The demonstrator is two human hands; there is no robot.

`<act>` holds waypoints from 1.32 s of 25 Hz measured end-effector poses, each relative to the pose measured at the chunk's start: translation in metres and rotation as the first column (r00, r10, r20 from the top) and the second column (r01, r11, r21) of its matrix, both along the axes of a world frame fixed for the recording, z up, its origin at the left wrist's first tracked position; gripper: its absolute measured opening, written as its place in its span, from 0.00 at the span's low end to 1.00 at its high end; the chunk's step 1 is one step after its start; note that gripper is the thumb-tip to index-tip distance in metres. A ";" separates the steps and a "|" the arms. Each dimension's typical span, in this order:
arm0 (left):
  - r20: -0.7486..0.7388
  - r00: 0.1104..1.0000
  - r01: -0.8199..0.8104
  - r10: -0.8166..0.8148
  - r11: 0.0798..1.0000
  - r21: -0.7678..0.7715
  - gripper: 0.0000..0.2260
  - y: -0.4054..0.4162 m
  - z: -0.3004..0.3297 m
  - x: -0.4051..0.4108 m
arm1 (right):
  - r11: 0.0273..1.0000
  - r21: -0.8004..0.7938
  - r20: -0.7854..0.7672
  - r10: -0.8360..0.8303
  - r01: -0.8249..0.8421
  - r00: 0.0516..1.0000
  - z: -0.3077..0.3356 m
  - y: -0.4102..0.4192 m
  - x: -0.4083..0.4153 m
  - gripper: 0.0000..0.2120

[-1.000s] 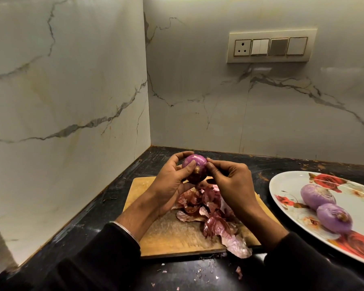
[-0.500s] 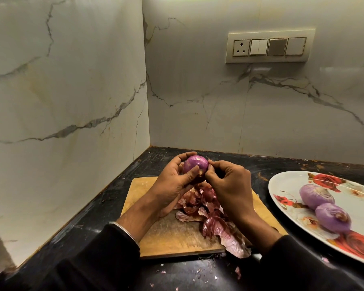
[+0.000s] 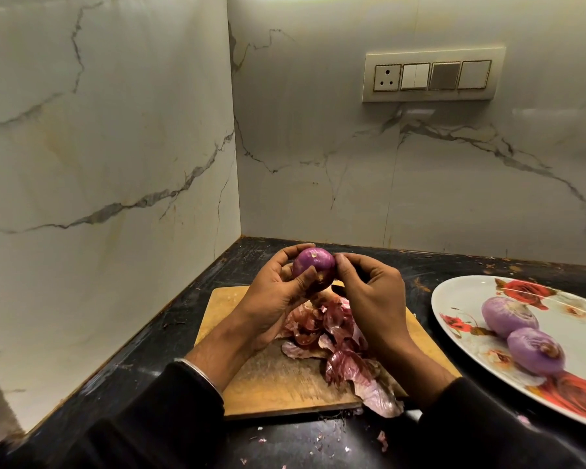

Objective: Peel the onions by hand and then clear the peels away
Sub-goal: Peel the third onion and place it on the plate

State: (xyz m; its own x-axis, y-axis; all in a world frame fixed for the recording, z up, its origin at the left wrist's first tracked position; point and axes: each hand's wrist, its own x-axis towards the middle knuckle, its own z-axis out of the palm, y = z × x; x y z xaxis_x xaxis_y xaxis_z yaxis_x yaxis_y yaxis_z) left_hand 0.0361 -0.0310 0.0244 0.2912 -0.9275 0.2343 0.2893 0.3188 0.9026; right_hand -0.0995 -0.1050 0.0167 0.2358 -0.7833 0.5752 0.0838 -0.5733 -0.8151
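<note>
onion [image 3: 313, 265] turned, bare top now up | left hand [image 3: 271, 299] cradles it; right hand [image 3: 369, 296] fingers pinch its edge | peels [image 3: 332, 336] heaped mid-frame; clearing not begun

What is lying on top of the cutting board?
A pile of reddish onion peels lies on the cutting board. The hands and forearms above hide part of the pile and board.

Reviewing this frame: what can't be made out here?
- Head view: the near side of the held onion, covered by the left hand and right hand.
- Whether the right-hand grip pinches skin: fingertips too small.
- Plate: right part cut by the frame edge.
- Peels under the right wrist: hidden.
</note>
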 end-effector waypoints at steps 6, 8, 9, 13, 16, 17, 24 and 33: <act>0.048 0.999 -0.010 0.010 1.000 0.005 0.22 -0.001 -0.001 0.002 | 0.997 0.051 0.023 0.057 -0.058 0.998 -0.001 -0.001 -0.001 0.09; 0.061 0.998 0.006 -0.006 1.000 0.013 0.22 -0.001 -0.001 0.001 | 1.000 -0.002 0.000 -0.014 0.014 1.000 0.000 -0.001 -0.002 0.07; 0.070 0.998 0.009 -0.011 1.000 0.020 0.21 -0.001 -0.001 0.001 | 0.998 -0.026 -0.005 -0.050 0.050 0.999 0.000 -0.001 -0.002 0.06; 0.111 0.994 -0.006 0.003 1.000 0.021 0.23 0.000 0.000 -0.001 | 0.960 -0.208 -0.046 -0.199 0.185 0.979 -0.001 0.003 -0.001 0.04; 0.136 0.991 -0.025 0.023 1.000 0.013 0.23 0.001 0.001 -0.002 | 0.946 -0.252 -0.041 -0.219 0.202 0.975 0.000 0.006 -0.001 0.03; 0.130 0.991 -0.020 0.018 1.000 0.012 0.22 0.001 0.002 -0.002 | 0.949 -0.239 -0.036 -0.219 0.205 0.975 0.001 0.005 -0.001 0.02; 0.027 0.998 0.057 -0.058 0.998 0.039 0.24 0.003 0.005 0.000 | 0.992 0.074 0.109 -0.110 0.103 0.988 0.000 0.000 -0.001 0.03; -0.084 0.996 0.033 -0.032 0.999 0.010 0.21 0.005 0.007 0.001 | 0.970 0.242 0.170 -0.019 -0.023 0.985 0.003 0.000 -0.002 0.06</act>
